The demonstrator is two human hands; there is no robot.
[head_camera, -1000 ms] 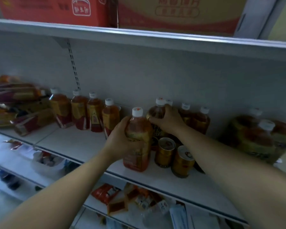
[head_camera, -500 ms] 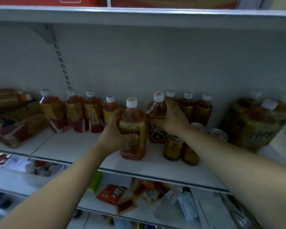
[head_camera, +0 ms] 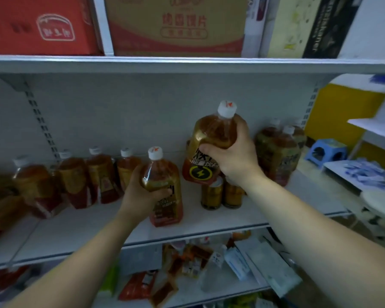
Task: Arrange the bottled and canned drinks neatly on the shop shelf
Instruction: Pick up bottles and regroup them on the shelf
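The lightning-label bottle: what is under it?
Two gold cans stand on the shelf under the bottle; it and the right hand cover whatever is behind them.

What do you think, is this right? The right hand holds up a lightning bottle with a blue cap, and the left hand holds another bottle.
Not quite. In the head view the cap is white, not blue. The right hand does hold up the lightning bottle, and the left hand holds another bottle.

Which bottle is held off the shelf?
The lightning-label bottle gripped by the right hand, above the cans; the second bottle, in the left hand, stands on the shelf.
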